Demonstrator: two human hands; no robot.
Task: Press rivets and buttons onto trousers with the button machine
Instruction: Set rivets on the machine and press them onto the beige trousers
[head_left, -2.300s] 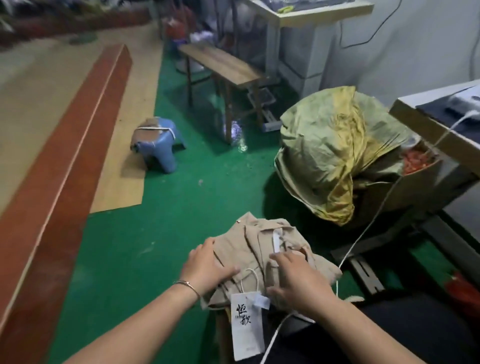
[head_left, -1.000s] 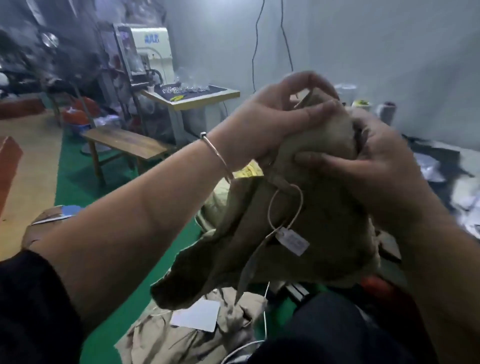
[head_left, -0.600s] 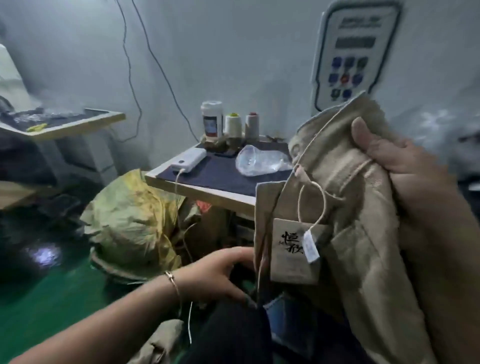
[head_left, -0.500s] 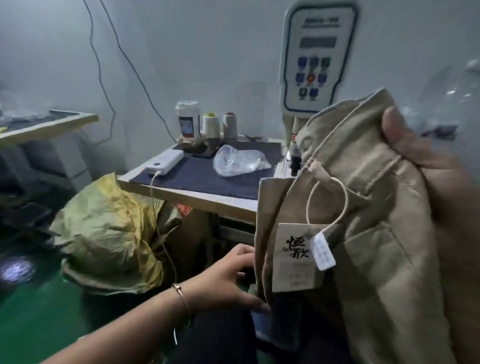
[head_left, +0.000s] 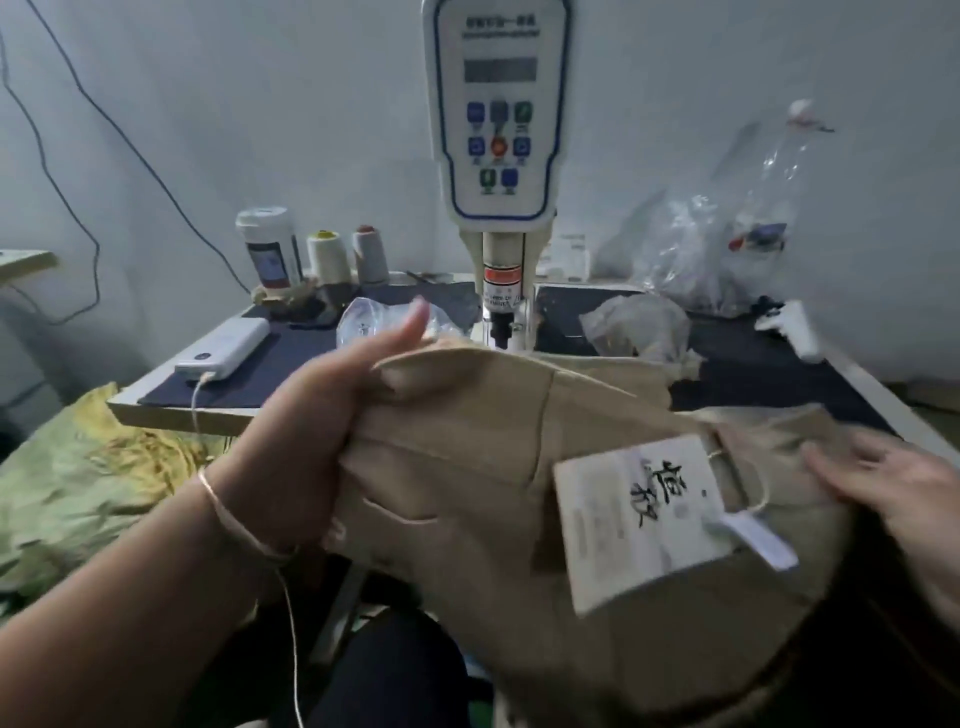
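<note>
Head view, one garment in hand before one press. Item held: beige cotton trousers (head_left: 467, 467), waistband uppermost, spread between both hands just in front of the white button machine (head_left: 497, 156), whose blue-edged control panel stands above a narrow press column at the table's middle. Left hand (head_left: 317, 436): fingers curled round the waistband's left end, thumb raised beside the folded edge; thin bangle on the wrist. Right hand (head_left: 904, 493): blurred, lying on the cloth at the right, fingers stretched out; whether it grips the fabric cannot be told. Attached to the trousers: white card hang tag (head_left: 644, 525) with black characters, on a looped string with a smaller white label. Table (head_left: 218, 410), pale wooden edge with dark blue top, carries a white power bank (head_left: 226, 345) with cable, a white jar (head_left: 267, 249), two thread cones (head_left: 348, 254), and clear plastic bags (head_left: 696, 254). Left of the table: yellow-green woven sack (head_left: 67, 478).
</note>
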